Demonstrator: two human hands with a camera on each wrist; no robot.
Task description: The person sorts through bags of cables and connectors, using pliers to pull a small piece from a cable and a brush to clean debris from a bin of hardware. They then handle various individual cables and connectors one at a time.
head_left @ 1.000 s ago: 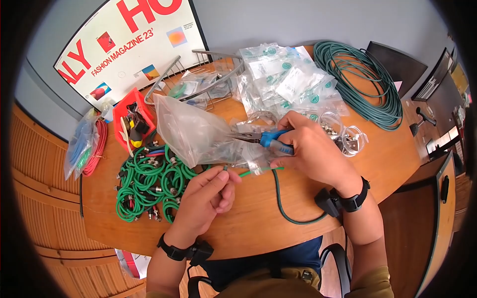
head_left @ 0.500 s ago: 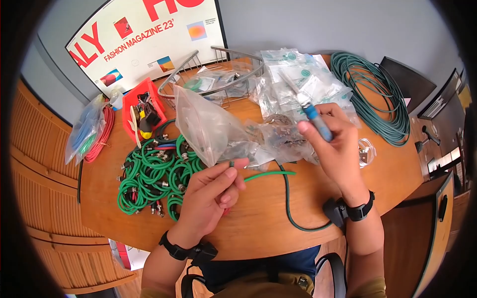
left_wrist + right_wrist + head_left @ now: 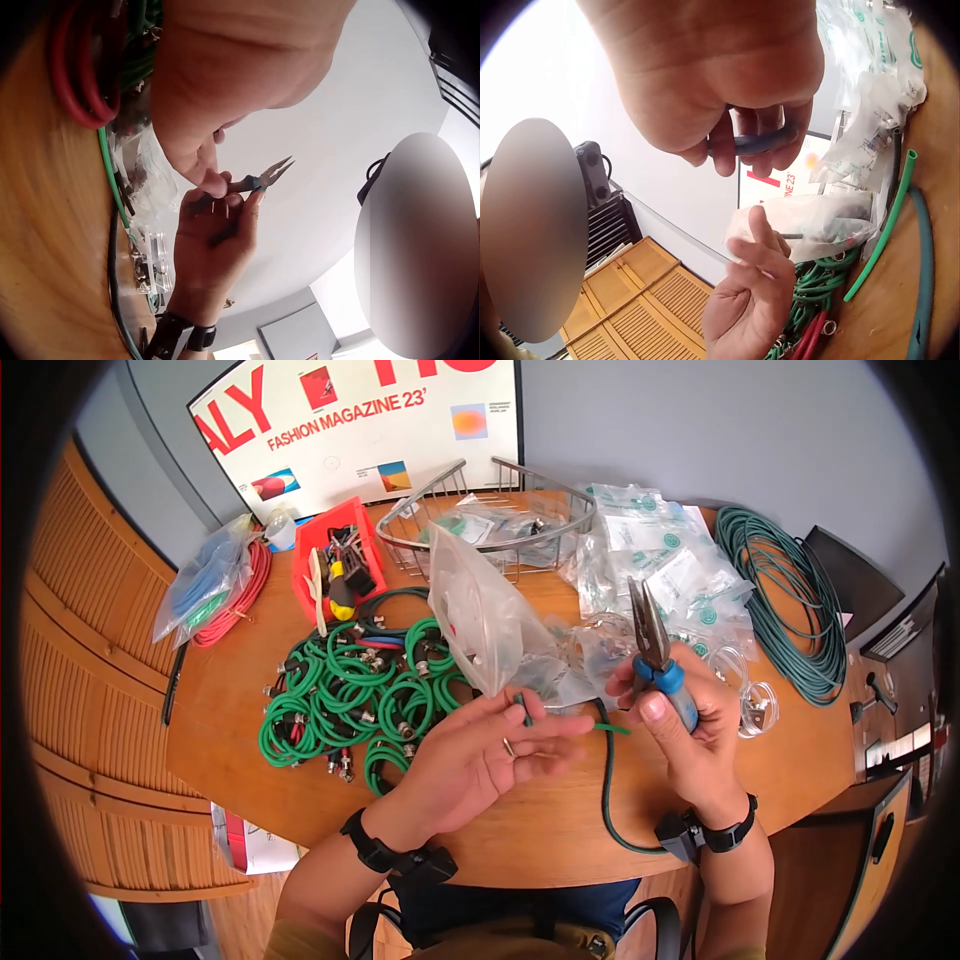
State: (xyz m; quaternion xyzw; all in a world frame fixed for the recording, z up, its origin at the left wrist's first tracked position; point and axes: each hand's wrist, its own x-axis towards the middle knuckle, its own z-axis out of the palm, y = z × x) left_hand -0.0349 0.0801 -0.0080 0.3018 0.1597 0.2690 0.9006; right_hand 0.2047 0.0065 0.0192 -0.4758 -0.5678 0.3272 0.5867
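In the head view my right hand (image 3: 695, 730) grips blue-handled needle-nose pliers (image 3: 654, 645), their slim jaws pointing up and slightly parted. Left of it, my left hand (image 3: 480, 760) pinches a short dark green cable piece (image 3: 523, 708) between thumb and forefinger, its other fingers loosely extended. That dark piece (image 3: 790, 236) also sticks out from the fingers in the right wrist view. A bright green tube (image 3: 885, 232) lies on the table between the hands, near a dark green cable (image 3: 608, 790). Just beyond the left hand stands a cloudy plastic bag (image 3: 490, 615).
Green cables with metal connectors (image 3: 340, 680) lie in a heap at left, below a red bin (image 3: 372, 555) of tools. A wire basket (image 3: 480, 547), clear packets (image 3: 650, 540) and a coiled dark green cable (image 3: 775, 595) line the back. Clear rings (image 3: 758, 705) lie right.
The right hand has drawn the pliers away from the bag and turned their tips from leftward to upward. The left hand's fingers have spread while it keeps the dark piece. The head view has shifted left.
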